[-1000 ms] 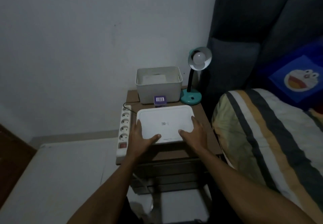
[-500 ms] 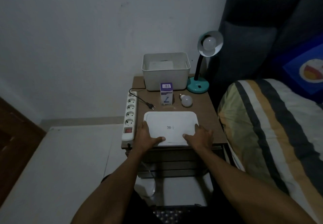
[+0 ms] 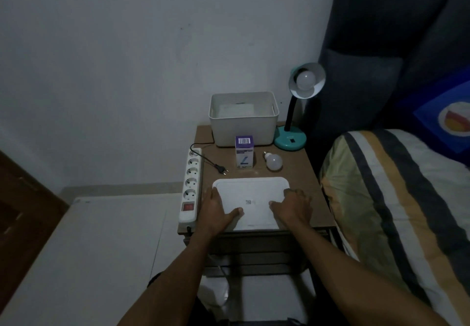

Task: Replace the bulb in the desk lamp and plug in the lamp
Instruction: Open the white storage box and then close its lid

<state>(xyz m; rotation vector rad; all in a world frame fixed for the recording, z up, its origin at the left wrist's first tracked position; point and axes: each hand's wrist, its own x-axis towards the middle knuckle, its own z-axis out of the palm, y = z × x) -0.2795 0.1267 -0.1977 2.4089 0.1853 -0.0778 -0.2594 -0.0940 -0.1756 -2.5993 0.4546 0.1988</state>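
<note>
A teal desk lamp stands at the back right of the bedside table, with a white bulb in its shade. A loose white bulb lies on the table beside a purple and white bulb box. The lamp's black plug lies unplugged next to a white power strip along the table's left edge. A flat white lid rests at the front of the table. My left hand grips its left side and my right hand its right side.
An open white bin sits at the back of the table, behind the box. A bed with a striped cover is close on the right, with a dark headboard behind the lamp. A white wall is behind; pale floor lies to the left.
The lid has come toward me and down onto the table's front, uncovering the plug, the box and the loose bulb. Both hands stayed on the lid.
</note>
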